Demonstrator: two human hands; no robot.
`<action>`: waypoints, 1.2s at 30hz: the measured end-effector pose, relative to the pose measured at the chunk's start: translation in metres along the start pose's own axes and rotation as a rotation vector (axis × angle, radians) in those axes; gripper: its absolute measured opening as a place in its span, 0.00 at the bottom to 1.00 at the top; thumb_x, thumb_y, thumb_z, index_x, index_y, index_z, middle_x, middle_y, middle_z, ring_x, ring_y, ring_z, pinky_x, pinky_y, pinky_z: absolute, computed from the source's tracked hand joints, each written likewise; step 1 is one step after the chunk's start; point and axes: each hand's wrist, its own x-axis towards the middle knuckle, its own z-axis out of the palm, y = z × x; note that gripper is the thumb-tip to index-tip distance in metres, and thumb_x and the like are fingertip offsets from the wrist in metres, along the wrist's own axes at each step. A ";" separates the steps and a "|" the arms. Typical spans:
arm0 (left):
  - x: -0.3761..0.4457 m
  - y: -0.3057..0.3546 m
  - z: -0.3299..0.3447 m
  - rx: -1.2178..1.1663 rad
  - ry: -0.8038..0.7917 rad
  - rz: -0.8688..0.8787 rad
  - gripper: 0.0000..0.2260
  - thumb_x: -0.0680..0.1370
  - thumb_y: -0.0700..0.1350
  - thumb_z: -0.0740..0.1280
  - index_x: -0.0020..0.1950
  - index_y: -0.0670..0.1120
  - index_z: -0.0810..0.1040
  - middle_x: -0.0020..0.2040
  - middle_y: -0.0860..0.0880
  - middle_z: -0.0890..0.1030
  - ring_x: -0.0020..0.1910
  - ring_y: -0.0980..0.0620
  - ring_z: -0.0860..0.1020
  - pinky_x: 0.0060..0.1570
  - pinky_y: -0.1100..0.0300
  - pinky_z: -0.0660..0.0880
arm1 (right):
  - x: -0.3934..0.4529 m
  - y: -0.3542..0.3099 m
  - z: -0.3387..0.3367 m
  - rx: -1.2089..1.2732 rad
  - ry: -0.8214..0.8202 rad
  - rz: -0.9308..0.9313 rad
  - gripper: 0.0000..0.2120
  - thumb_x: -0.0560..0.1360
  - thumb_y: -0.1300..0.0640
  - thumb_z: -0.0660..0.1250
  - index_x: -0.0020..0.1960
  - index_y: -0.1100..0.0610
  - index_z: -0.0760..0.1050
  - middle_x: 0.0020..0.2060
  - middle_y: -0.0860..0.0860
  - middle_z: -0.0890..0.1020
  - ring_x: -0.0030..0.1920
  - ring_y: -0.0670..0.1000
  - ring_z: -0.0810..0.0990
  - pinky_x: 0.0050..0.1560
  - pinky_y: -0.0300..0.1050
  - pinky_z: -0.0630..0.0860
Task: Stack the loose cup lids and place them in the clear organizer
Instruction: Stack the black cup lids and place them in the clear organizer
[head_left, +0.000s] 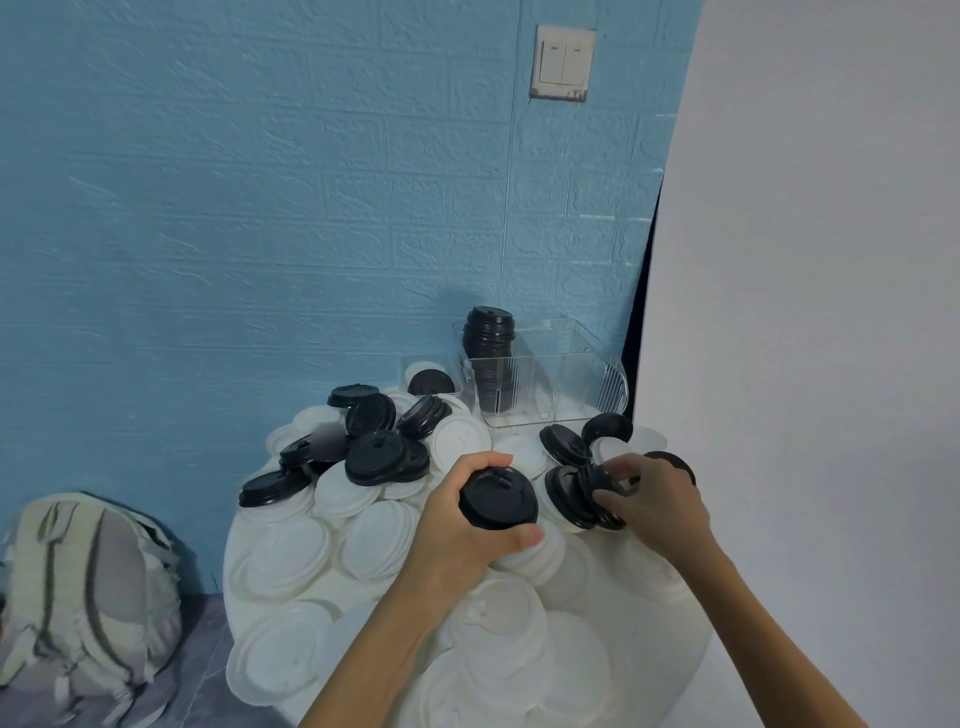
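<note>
I see my left hand (457, 525) wrapped around a round black plastic cup lid (497, 498), fingers curled over its far rim and thumb clamped on the near edge; whether more lids sit stacked under it I cannot tell. My right hand (657, 501) is just beside it, fingertips pinching into a leaning cluster of black lids (574, 496) that stand on edge on the pile.

Both hands work above a round white table (691, 654) heaped with loose white plastic lids (291, 551), which overlap one another across nearly the whole top. More loose black lids (376, 457) lie scattered over the far left of the heap, some flat, some tilted against each other.

At the far edge of the table, near the wall, stands the clear ribbed plastic organizer (550, 384). A tall upright stack of black lids (488, 338) fills its left compartment and rises above the rim; the compartment to the right looks bare through the clear wall. Just left of the organizer, a single black lid (431, 383) rests in a smaller clear container (410, 364).

Behind everything is a blue brick-textured wall (260, 182) with a white double light switch (563, 63). A pale grey backpack (88, 597) sits on the floor to the left of the table.
</note>
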 end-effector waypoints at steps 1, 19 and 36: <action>0.001 0.000 -0.001 -0.003 -0.001 0.000 0.31 0.62 0.31 0.83 0.59 0.52 0.80 0.52 0.55 0.83 0.48 0.63 0.81 0.47 0.69 0.76 | -0.001 0.000 0.001 0.007 0.020 0.002 0.13 0.72 0.53 0.76 0.57 0.48 0.83 0.50 0.44 0.86 0.49 0.48 0.83 0.53 0.47 0.77; 0.005 -0.002 -0.001 -0.111 0.003 -0.024 0.41 0.63 0.29 0.82 0.69 0.56 0.73 0.51 0.50 0.86 0.50 0.57 0.85 0.47 0.67 0.78 | -0.058 -0.073 0.001 0.303 0.227 -0.472 0.19 0.67 0.59 0.80 0.56 0.46 0.83 0.43 0.39 0.85 0.41 0.43 0.82 0.45 0.37 0.79; -0.002 0.002 -0.011 -0.100 0.045 0.007 0.28 0.65 0.30 0.81 0.59 0.47 0.77 0.52 0.49 0.84 0.49 0.56 0.82 0.49 0.61 0.80 | -0.058 -0.086 0.016 0.797 -0.198 -0.504 0.11 0.78 0.67 0.70 0.57 0.55 0.79 0.49 0.48 0.87 0.57 0.46 0.83 0.61 0.37 0.76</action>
